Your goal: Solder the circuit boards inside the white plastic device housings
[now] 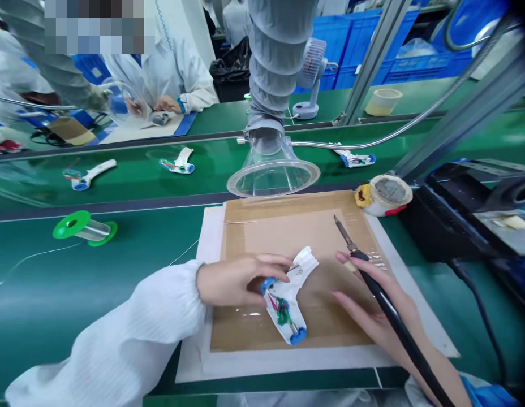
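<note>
My left hand (239,280) grips a white plastic handheld device (283,305) with a blue end cap and exposed green wiring, resting on a cardboard mat (288,232). My right hand (373,297) holds a black soldering iron (392,314) like a pen. Its metal tip (343,232) points up and away over the mat, apart from the device. A thin wire of solder (181,253) runs across the green bench from a green spool (85,228) toward the mat's left side.
A clear fume hood (273,175) hangs above the mat's far edge. To the right are a tip-cleaner stand (383,195) and a black soldering station (449,215). Several similar devices (177,162) lie on the green belt. A co-worker (169,79) works at the far bench.
</note>
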`<state>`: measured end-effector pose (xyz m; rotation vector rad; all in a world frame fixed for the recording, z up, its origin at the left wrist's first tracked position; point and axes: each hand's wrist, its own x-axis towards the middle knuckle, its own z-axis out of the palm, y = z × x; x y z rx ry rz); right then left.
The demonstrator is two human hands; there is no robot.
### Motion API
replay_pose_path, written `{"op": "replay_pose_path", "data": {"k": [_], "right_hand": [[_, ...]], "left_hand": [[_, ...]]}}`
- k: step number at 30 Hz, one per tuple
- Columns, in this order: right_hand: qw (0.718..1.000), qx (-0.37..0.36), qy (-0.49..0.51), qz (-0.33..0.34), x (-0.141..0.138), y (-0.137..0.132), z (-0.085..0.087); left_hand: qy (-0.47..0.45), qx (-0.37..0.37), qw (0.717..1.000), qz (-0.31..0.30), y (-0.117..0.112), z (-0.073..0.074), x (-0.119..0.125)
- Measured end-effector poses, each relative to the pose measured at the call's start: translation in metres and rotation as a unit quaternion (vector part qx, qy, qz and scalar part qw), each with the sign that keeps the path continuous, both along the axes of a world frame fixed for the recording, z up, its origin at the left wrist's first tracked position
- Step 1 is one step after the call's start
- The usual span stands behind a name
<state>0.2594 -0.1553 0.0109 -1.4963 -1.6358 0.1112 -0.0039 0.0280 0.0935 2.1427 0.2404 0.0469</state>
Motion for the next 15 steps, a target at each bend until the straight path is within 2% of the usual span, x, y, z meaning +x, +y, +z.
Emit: {"op": "replay_pose_path", "data": {"k": [2, 5, 8, 10, 13, 15], "right_hand": [[1.0, -0.023, -0.012, 0.002, 0.001, -0.002, -0.003], [0.997, -0.077, -0.016, 0.015, 0.005, 0.002, -0.011], [0.993, -0.097, -0.01, 0.066, 0.004, 0.015, -0.016], [0.988, -0.106, -0.01, 0.115, 0.002, 0.027, -0.017], [0.977, -0.124, -0.009, 0.174, 0.001, 0.037, -0.018], [0.976, -0.133, -0.009, 0.171, 0.003, 0.038, -0.02]], "left_hand": [[-0.016, 0.04, 0.999, -0.005, 0.005, -0.003, 0.015], [-0.001, 0.145, 0.989, 0.028, -0.002, -0.006, 0.028], [0.079, 0.286, 0.954, 0.049, -0.018, -0.013, 0.036], [0.101, 0.329, 0.938, 0.042, -0.025, -0.018, 0.036], [0.014, 0.272, 0.96, 0.058, -0.025, -0.023, 0.029], [-0.059, 0.182, 0.973, 0.126, -0.02, -0.026, 0.023]]}}
